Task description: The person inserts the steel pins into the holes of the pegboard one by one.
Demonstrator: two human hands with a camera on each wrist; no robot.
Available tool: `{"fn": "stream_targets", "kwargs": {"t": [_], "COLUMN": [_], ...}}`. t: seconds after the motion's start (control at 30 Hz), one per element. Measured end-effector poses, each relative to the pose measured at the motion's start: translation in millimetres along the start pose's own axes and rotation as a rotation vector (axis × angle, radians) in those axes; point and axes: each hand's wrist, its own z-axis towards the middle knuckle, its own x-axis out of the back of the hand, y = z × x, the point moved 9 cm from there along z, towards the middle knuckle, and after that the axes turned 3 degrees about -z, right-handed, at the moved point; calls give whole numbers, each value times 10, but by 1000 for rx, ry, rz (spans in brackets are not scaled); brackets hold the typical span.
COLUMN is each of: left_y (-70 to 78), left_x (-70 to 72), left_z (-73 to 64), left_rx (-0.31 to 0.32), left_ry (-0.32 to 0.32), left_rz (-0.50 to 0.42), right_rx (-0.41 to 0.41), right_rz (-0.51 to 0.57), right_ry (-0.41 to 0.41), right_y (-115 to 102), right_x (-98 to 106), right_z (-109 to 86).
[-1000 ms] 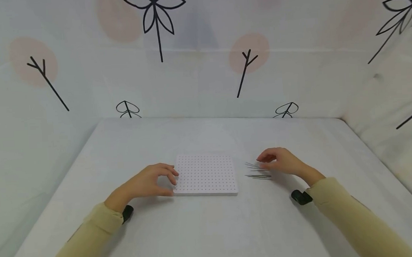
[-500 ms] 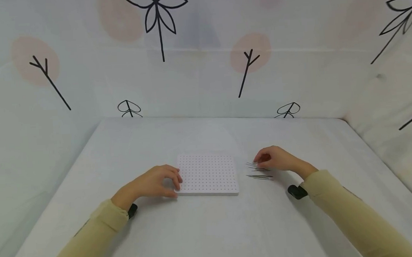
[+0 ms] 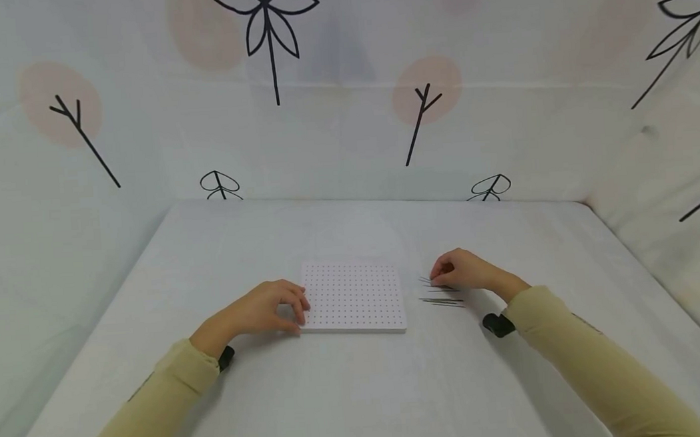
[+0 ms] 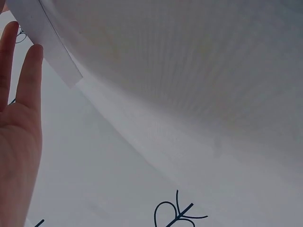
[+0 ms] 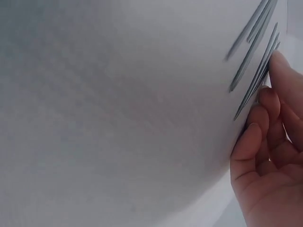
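Observation:
A white pegboard (image 3: 352,296) with rows of small holes lies flat on the table. My left hand (image 3: 271,308) rests at its left edge, fingertips over the rim and thumb by the near corner; in the left wrist view two extended fingers (image 4: 29,80) meet the board's side (image 4: 52,47). To the right of the board lie several thin grey rods (image 3: 442,301), roughly side by side. My right hand (image 3: 464,270) is at the far group of rods (image 5: 258,78), its thumb and curled fingers pinching at a rod there. The fingers partly hide that rod.
A white cloth covers the table (image 3: 360,391). Behind it hangs a white curtain (image 3: 345,145) with black plant drawings, and similar cloth rises at both sides. A dark wrist camera (image 3: 497,325) sits under the right cuff.
My right hand has moved slightly left and down onto the rods, its thumb and fingers closing together. My left hand has shifted right, its fingertips coming over the board's edge.

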Motion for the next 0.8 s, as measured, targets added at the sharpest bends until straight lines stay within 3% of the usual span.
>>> {"fn": "stream_targets", "kwargs": {"t": [0.53,0.8], "left_y": [-19,-11], "left_x": [1,5], "left_z": [10,13], "left_rx": [2,4], "left_ry": [3,9], "left_rz": [-1,-3], "right_rx": [58,42], "right_rz": [-19,-42], "right_ry": [-46,-65], "right_y": [-99,-99], "right_x": [-69,-97], "right_z": [-26,-34]}}
